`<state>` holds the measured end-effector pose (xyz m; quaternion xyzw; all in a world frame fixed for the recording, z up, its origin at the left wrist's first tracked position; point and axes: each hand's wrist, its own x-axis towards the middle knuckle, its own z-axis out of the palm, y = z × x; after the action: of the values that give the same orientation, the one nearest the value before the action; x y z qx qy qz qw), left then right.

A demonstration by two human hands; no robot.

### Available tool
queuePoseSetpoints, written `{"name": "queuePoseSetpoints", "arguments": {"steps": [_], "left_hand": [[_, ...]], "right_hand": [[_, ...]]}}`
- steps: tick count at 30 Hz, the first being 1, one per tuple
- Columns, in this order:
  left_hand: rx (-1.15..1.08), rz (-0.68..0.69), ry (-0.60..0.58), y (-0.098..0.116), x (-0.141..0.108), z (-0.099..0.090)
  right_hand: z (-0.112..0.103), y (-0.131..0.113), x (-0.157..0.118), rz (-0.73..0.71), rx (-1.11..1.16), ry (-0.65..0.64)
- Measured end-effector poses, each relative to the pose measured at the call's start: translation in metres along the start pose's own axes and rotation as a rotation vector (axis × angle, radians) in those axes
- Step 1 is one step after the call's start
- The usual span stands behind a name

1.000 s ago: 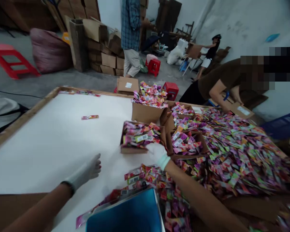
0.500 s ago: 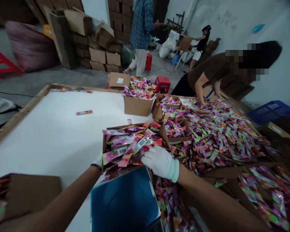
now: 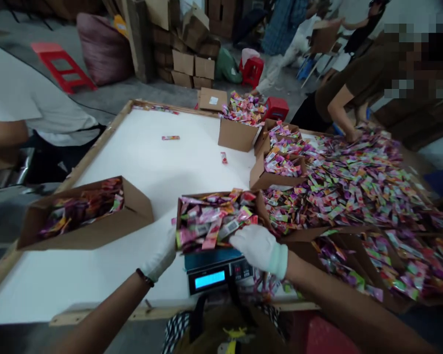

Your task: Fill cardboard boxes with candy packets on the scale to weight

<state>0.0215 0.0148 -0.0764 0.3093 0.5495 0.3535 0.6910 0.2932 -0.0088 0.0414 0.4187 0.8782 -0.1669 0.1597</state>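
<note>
A cardboard box (image 3: pixel 263 210) full of small pink, purple and green packets (image 3: pixel 211 216) is between my hands. My left hand (image 3: pixel 163 254), in a white glove, grips its left side, the fingertips partly hidden by the box. Over the near right edge, my right hand (image 3: pixel 257 247) is closed on the box, also gloved; its fingers press by the packets. Beneath the box, a digital scale (image 3: pixel 221 275) with a lit blue display is mostly covered. I cannot tell whether the box rests fully on it.
Another packet-filled box (image 3: pixel 129 216) stands on the white table (image 3: pixel 107 265) at left. A large packet pile (image 3: pixel 354 191) covers the right side, with boxes around it. Single packets (image 3: pixel 170 138) lie farther back. A co-worker's arm (image 3: pixel 341 105) reaches into the pile; another person (image 3: pixel 40 98) is at left.
Both hands have brought the box nearer and over the scale, whose blue plate was largely bare before. My view has shifted, showing the scale's display and the person at left.
</note>
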Motion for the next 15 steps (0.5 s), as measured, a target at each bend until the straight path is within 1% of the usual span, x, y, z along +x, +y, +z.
{"name": "queuePoseSetpoints", "arguments": {"steps": [2, 3, 4, 6, 8, 9, 10, 11, 12, 15], "left_hand": [[0.068, 0.093, 0.057, 0.007, -0.009, -0.005], [0.096, 0.136, 0.097, 0.011, -0.013, -0.007], [0.115, 0.173, 0.141, 0.017, -0.016, -0.010], [0.086, 0.223, 0.220, 0.028, -0.022, -0.014], [-0.009, 0.262, 0.256, 0.038, -0.028, -0.016], [-0.057, 0.282, 0.255, 0.043, -0.030, -0.016], [-0.099, 0.301, 0.246, 0.047, -0.032, -0.015], [-0.129, 0.317, 0.234, 0.050, -0.035, -0.015], [-0.144, 0.330, 0.227, 0.051, -0.037, -0.014], [-0.149, 0.348, 0.234, 0.051, -0.044, -0.012]], "right_hand": [[-0.008, 0.002, -0.009, 0.038, 0.006, 0.010], [-0.015, 0.004, -0.016, 0.034, 0.024, 0.031], [-0.023, 0.008, -0.023, 0.021, 0.049, 0.081], [-0.041, 0.017, -0.037, 0.000, 0.105, 0.269], [-0.057, 0.026, -0.047, 0.006, 0.143, 0.492], [-0.065, 0.030, -0.049, 0.010, 0.146, 0.567], [-0.072, 0.033, -0.049, 0.011, 0.138, 0.608], [-0.078, 0.035, -0.048, 0.012, 0.119, 0.616], [-0.084, 0.035, -0.044, 0.013, 0.091, 0.594], [-0.096, 0.030, -0.026, 0.026, -0.006, 0.419]]}}
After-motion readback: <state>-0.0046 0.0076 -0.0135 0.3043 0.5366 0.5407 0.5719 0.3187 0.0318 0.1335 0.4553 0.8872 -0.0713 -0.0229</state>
